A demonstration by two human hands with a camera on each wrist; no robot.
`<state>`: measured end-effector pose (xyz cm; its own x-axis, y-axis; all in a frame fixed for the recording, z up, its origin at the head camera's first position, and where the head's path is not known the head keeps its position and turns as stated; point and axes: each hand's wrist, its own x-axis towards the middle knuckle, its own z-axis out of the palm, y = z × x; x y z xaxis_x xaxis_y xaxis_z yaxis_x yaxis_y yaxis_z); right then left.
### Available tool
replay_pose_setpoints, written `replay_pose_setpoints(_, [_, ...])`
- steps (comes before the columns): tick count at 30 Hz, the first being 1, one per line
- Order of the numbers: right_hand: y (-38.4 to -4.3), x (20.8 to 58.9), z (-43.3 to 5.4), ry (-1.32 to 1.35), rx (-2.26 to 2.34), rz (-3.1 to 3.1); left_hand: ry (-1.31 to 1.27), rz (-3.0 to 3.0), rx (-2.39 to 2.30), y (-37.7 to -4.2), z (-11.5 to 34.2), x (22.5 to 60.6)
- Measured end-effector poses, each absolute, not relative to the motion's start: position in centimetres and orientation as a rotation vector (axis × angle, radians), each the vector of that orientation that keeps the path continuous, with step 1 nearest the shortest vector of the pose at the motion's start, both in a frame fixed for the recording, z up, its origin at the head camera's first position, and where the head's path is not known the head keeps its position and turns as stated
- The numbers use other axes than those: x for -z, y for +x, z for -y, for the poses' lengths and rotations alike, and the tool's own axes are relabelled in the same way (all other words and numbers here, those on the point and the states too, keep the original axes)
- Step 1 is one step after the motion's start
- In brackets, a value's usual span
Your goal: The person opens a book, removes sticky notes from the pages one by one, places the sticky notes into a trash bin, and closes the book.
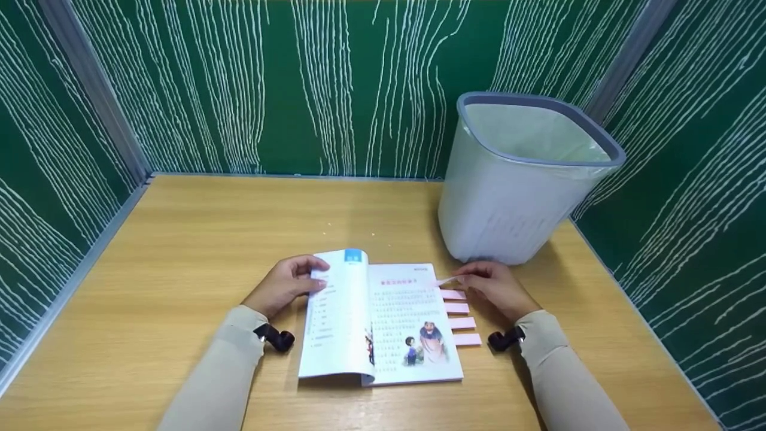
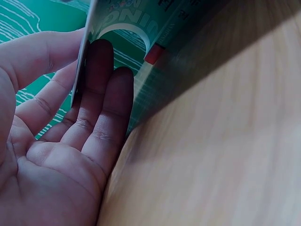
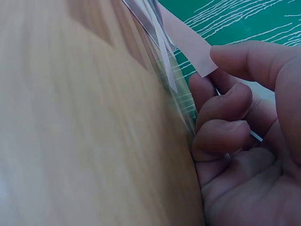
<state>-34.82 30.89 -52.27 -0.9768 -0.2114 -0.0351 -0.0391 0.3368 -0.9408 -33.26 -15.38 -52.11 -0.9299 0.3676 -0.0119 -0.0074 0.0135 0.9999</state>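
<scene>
An open book (image 1: 407, 323) lies on the table, with printed text and a colored drawing on its right page. My left hand (image 1: 287, 284) grips the raised left side at its outer edge. In the left wrist view, the thumb is on one side of the book's cover (image 2: 136, 16) and fingers are behind it. My right hand (image 1: 497, 287) pinches the end of a pink paper tab (image 3: 188, 42) near the right page's upper edge. Below it, several more pink tabs (image 1: 459, 324) stick out from that edge.
A white trash bin (image 1: 502, 203) with a grey rim and a liner bag stands behind my right hand. Tiny white specks (image 1: 373, 234) lie on the wooden table (image 1: 239, 215) beyond the book. Green panels (image 1: 281, 90) with white wavy lines enclose the table's back and sides.
</scene>
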Motion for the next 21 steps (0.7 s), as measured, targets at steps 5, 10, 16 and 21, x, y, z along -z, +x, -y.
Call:
replay_pose_setpoints(5, [-34.83, 52.28, -30.96, -0.235, 1.718, -2.441, 0.359, -2.008, -2.010, -33.20, 15.33, 52.13])
replay_pose_setpoints(10, [-34.77, 52.20, -30.91, -0.240, 1.749, -2.429, 0.361, -1.976, -2.025, -33.22, 15.25, 52.07])
replay_pose_setpoints(16, [-34.75, 52.36, -30.87, -0.233, 1.773, -2.413, 0.361, -1.994, -2.015, -33.31, 15.26, 52.14])
replay_pose_setpoints(21, [-34.71, 52.36, -30.83, -0.218, 1.756, -2.441, 0.354, -2.004, -2.009, -33.22, 15.26, 52.16])
